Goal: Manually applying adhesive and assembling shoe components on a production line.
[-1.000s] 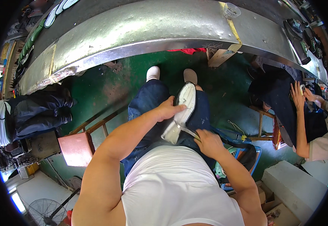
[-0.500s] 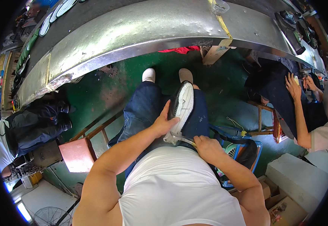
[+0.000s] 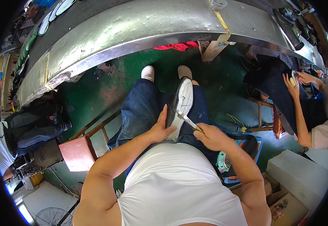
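A black shoe upper (image 3: 170, 114) with a white underside (image 3: 185, 98) rests bottom-up on my lap, its toe pointing away from me. A stitched or pleated dark edge runs round the white part. My left hand (image 3: 161, 127) grips the shoe from the left near the heel, thumb over the white underside. In my right hand (image 3: 212, 137) is a slim silver metal tool (image 3: 189, 122) with a yellowish handle; its exact kind is unclear. The tool's tip is over the middle of the white underside, and I cannot tell whether it touches.
A long metal-topped bench (image 3: 133, 32) curves across ahead, with white soles (image 3: 53, 15) at its left and black shoes (image 3: 289, 30) at its right. A reddish stool (image 3: 78, 153) stands left. One person (image 3: 299, 90) works at right; another's dark trousers (image 3: 35, 126) show at left.
My right hand has brought the tool from beside the heel up and forward over the middle of the shoe's underside. The translucent whitish material at the heel no longer shows.
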Motion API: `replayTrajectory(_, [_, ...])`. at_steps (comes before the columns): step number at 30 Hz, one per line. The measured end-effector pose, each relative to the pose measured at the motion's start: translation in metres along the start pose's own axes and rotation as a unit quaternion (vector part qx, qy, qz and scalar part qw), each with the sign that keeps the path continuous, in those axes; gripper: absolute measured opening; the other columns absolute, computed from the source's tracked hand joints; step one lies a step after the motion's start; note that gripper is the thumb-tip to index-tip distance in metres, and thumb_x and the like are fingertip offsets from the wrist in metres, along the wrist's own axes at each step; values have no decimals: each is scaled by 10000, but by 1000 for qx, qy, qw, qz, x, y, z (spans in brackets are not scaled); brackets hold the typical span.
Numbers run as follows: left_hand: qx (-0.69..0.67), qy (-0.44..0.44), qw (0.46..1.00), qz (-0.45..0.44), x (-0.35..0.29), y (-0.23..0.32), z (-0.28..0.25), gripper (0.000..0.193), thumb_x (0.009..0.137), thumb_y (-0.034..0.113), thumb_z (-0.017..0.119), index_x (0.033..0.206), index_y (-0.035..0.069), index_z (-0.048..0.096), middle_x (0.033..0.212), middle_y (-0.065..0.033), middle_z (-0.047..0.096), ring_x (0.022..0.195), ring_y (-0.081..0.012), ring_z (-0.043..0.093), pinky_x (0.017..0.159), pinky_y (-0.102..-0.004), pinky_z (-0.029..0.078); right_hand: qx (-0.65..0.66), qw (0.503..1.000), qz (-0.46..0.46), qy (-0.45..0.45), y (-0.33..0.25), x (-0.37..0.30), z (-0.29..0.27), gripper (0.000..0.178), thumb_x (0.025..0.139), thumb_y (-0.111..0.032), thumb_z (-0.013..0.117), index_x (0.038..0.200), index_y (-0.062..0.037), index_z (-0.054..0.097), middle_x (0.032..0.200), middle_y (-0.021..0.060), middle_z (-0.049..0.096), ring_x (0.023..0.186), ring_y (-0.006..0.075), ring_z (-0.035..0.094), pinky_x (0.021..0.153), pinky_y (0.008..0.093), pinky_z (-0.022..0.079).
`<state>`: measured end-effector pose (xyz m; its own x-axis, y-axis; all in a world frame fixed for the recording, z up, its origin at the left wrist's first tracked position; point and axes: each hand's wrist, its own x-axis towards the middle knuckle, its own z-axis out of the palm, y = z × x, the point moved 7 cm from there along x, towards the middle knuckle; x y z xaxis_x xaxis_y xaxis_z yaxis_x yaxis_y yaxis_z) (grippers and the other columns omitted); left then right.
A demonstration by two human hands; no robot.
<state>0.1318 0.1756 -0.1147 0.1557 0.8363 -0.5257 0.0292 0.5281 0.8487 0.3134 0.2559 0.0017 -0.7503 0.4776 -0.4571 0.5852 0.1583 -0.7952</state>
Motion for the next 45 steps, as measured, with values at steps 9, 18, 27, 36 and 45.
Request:
replayTrajectory(9, [-31, 26, 999, 26, -12, 33, -26, 888, 940, 101, 661, 1605, 47, 75, 1582, -180, 319, 1412, -223, 367, 1158, -299, 286, 95, 988, 51, 108, 47, -1, 14, 374, 1039, -327, 466, 981, 17, 601, 778, 169, 676, 741, 329, 682, 705, 428, 522])
replayTrajectory(18, [-478, -74, 871, 84, -35, 177, -39, 667, 994, 402, 587, 1499, 22, 371, 1454, -149, 512, 1285, -259, 562, 1057, -416, 485, -153, 980, 76, 98, 32, -28, 13, 363, 965, -385, 583, 967, -28, 653, 890, 149, 687, 806, 331, 679, 736, 424, 542])
replayTrajectory(27, [-564, -163, 788, 186, 10, 238, -41, 731, 992, 645, 394, 1455, 84, 457, 1369, -197, 563, 1221, -398, 576, 993, -581, 492, -198, 937, -141, 252, -49, -18, -47, 414, 850, -313, 752, 1146, -32, 683, 1204, 164, 617, 1077, 351, 626, 892, 432, 535])
replayTrajectory(36, [-551, -25, 816, 174, 3, 234, -48, 733, 998, 653, 354, 1453, 90, 466, 1380, -227, 549, 1266, -391, 547, 1060, -535, 470, -98, 835, -395, 370, -192, 13, -100, 491, 765, -98, 818, 1222, -36, 649, 1021, 97, 590, 854, 260, 618, 740, 360, 541])
replayTrajectory(45, [-533, -62, 826, 175, -4, 237, -39, 774, 983, 704, 313, 1335, 52, 537, 1223, -148, 643, 1140, -291, 621, 998, -429, 500, -244, 706, -533, 397, -190, 6, -79, 349, 667, -80, 810, 1011, -77, 751, 961, 13, 608, 851, 217, 607, 661, 325, 524])
